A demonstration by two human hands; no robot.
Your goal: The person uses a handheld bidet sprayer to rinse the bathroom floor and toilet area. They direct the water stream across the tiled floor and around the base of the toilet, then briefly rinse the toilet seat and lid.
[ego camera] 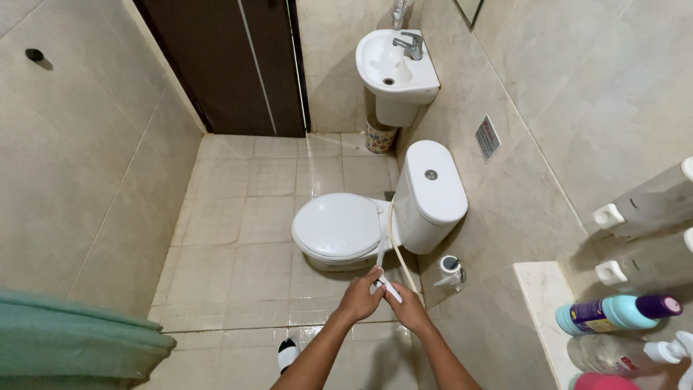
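Left hand (pixel 359 296) and right hand (pixel 408 309), seemingly both closed, grip the white sprayer (pixel 385 283) between them.

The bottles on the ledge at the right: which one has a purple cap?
The turquoise bottle lying on its side; the pink one and the clear one below it lack a purple cap.

Both hands, left grip (pixel 359 296) and right grip (pixel 408 308), close on a white spray handle (pixel 388 287) whose hose (pixel 401 260) runs ahead toward the closed toilet (pixel 339 227) just beyond.
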